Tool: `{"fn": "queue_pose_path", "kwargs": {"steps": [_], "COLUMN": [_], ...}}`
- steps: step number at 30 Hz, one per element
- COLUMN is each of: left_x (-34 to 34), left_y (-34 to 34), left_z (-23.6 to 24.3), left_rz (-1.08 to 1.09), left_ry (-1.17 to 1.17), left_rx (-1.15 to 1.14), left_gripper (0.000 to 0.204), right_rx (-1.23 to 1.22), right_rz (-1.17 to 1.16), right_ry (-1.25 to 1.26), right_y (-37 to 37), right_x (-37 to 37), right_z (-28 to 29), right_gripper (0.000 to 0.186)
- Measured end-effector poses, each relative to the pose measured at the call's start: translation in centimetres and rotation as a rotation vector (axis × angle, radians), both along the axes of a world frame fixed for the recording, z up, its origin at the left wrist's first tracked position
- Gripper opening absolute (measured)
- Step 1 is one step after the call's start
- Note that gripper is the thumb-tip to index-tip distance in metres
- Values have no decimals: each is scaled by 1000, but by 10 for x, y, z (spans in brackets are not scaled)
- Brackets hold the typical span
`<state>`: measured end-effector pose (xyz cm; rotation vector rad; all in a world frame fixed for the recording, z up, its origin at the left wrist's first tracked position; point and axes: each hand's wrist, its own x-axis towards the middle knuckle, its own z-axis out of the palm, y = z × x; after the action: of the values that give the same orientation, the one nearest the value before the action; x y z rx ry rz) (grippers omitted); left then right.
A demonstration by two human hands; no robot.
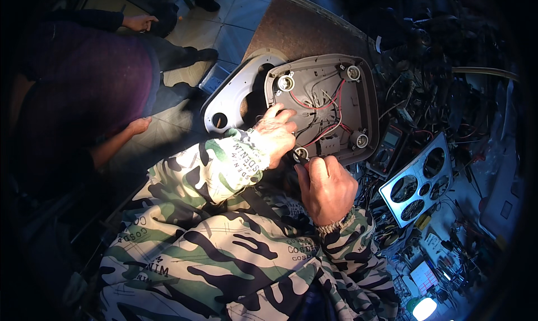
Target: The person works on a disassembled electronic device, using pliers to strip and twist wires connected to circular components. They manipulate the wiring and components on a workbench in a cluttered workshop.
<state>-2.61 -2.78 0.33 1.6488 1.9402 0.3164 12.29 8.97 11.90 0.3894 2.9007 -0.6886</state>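
A grey-brown plastic housing [314, 97] lies with its hollow side up, a round white fitting near each corner and red and black wires across the inside. My left hand [274, 133] grips its left edge, fingers curled over the rim. Close by, my right hand [329, 189] is closed at the near corner, beside the near-left round fitting [301, 153]. A small dark piece shows at its fingertips, but most of what it holds is hidden. Inside the housing, next to my right hand, sits a grey block [329, 146].
A pale panel with round openings [224, 105] lies partly under the housing, on a brown board [300, 29]. To the right are a multimeter [386, 147], a metal plate with round holes [417, 181], a lit lamp [424, 308] and tangled cables. Another person [95, 85] stands at left.
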Motion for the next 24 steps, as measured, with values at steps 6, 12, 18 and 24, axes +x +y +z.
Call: {"fn": "queue_pose_path", "kwargs": {"steps": [6,12,18,24], "left_x": [-1,-1,-3,-4], "left_y": [2,0,2,2], "left_z": [-1,-2,0,0], "left_rz": [-16,-3,-34,-26], "left_ry": [0,-1,1,-45], "left_rx": [41,-12,6,-29], "left_gripper": [35,37,41,46], "right_rx": [-24,55,-123,-217], "right_rz": [32,7,16,-58], "right_ry": [216,12,114,228], "right_y": [2,1,7,18], "right_x": [-3,2,-1,9], "right_z": [-10,-9,-6,12], "right_gripper": [18,28,25,29]}}
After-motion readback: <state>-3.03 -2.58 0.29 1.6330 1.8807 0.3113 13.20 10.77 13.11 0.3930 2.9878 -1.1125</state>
